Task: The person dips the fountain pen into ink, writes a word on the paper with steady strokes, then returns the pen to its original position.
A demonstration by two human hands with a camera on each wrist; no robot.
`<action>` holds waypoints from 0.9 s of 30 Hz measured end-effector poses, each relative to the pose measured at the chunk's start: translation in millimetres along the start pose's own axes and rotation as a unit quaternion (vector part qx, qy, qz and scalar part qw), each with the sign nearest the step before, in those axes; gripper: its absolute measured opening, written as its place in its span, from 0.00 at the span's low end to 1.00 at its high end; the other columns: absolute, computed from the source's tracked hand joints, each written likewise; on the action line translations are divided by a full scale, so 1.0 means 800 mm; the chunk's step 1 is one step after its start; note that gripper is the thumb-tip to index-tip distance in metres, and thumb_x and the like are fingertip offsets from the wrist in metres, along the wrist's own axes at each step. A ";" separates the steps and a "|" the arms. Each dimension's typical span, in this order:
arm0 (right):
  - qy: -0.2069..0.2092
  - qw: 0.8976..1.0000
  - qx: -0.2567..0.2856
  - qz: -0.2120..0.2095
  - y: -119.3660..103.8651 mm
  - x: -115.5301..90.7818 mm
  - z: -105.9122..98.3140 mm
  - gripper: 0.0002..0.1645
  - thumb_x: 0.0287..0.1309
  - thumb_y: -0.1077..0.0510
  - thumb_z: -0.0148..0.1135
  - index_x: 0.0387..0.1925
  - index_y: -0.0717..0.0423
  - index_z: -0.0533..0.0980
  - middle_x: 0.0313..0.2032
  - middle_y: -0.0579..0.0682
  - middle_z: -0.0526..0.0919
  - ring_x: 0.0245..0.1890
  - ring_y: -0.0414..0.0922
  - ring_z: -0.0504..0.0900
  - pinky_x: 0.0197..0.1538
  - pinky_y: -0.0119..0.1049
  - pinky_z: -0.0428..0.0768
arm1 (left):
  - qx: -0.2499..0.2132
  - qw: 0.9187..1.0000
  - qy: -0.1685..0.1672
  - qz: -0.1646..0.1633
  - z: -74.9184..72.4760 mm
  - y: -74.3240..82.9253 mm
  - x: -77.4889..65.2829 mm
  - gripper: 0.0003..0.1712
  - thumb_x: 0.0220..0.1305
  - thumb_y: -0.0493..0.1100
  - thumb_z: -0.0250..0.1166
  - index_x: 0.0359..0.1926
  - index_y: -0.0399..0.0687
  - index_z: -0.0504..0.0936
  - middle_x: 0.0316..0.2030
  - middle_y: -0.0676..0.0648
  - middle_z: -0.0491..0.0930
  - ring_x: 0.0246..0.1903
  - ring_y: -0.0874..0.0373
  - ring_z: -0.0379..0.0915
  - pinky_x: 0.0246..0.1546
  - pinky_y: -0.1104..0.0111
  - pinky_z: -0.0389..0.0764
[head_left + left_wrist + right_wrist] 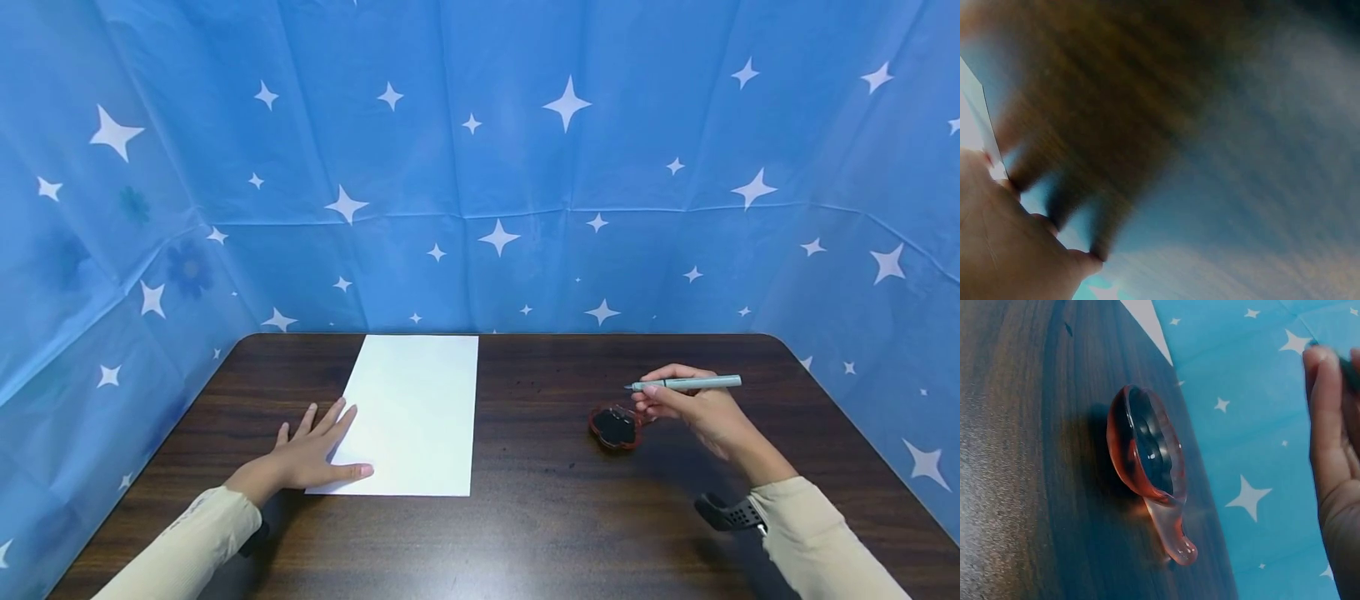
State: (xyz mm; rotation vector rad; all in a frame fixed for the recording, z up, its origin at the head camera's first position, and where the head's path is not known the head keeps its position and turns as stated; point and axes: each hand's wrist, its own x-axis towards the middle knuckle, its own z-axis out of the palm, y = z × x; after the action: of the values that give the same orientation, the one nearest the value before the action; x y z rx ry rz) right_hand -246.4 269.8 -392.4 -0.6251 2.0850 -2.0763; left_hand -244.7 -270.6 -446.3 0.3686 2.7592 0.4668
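Just right of the red dish, the right hand pinches a leftward-pointing pen — the spread left hand, farther away, touches paper.

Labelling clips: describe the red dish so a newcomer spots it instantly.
On the dark brown table, look right of the white paper to the right hand holding a pen. Near its tip sits the see-through reddish dish; a rounded shape and stubby handle set it apart from the flat paper and slim pen.
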 end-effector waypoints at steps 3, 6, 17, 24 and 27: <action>0.018 0.999 -0.004 0.035 0.000 0.005 -0.002 0.09 0.64 0.64 0.58 0.44 0.64 0.78 0.37 0.51 0.87 0.39 0.43 0.87 0.45 0.40 0.82 | 0.001 1.000 0.002 0.002 -0.001 0.001 -0.001 0.63 0.53 0.75 0.59 0.76 0.45 0.42 0.75 0.37 0.33 0.69 0.27 0.22 0.56 0.27 0.26; 0.032 0.997 -0.023 0.070 0.000 0.010 -0.005 0.12 0.63 0.61 0.60 0.45 0.65 0.77 0.37 0.51 0.87 0.39 0.44 0.87 0.45 0.39 0.83 | 0.006 1.000 0.005 0.003 -0.001 0.001 0.000 0.62 0.53 0.75 0.59 0.76 0.45 0.42 0.75 0.37 0.33 0.70 0.27 0.22 0.56 0.26 0.27; 0.015 0.973 -0.180 0.142 0.005 0.024 -0.003 0.17 0.61 0.61 0.63 0.45 0.73 0.77 0.36 0.59 0.86 0.37 0.47 0.87 0.45 0.50 0.82 | 0.004 1.000 0.005 0.004 0.000 0.003 -0.003 0.62 0.53 0.74 0.60 0.76 0.45 0.44 0.75 0.36 0.34 0.69 0.26 0.23 0.56 0.26 0.28; 0.003 0.955 -0.244 0.169 0.008 0.029 0.006 0.12 0.59 0.66 0.62 0.41 0.73 0.79 0.32 0.58 0.86 0.33 0.48 0.86 0.39 0.45 0.84 | 0.006 1.000 0.008 0.009 0.001 -0.001 0.000 0.63 0.53 0.75 0.59 0.76 0.44 0.43 0.75 0.37 0.33 0.69 0.26 0.22 0.56 0.26 0.26; 0.001 0.948 -0.264 0.175 0.010 0.030 0.010 0.09 0.58 0.67 0.63 0.38 0.72 0.80 0.30 0.57 0.86 0.31 0.47 0.86 0.37 0.44 0.85 | 0.008 1.000 0.009 0.008 0.002 -0.003 0.001 0.63 0.53 0.75 0.59 0.76 0.44 0.42 0.75 0.37 0.33 0.69 0.27 0.22 0.56 0.27 0.26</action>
State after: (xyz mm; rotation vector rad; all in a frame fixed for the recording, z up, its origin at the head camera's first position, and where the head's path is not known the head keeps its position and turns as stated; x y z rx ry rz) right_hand -266.9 253.0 -395.9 -0.2704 2.5422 -1.3345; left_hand -245.2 -272.2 -448.6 0.3936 2.7806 0.4545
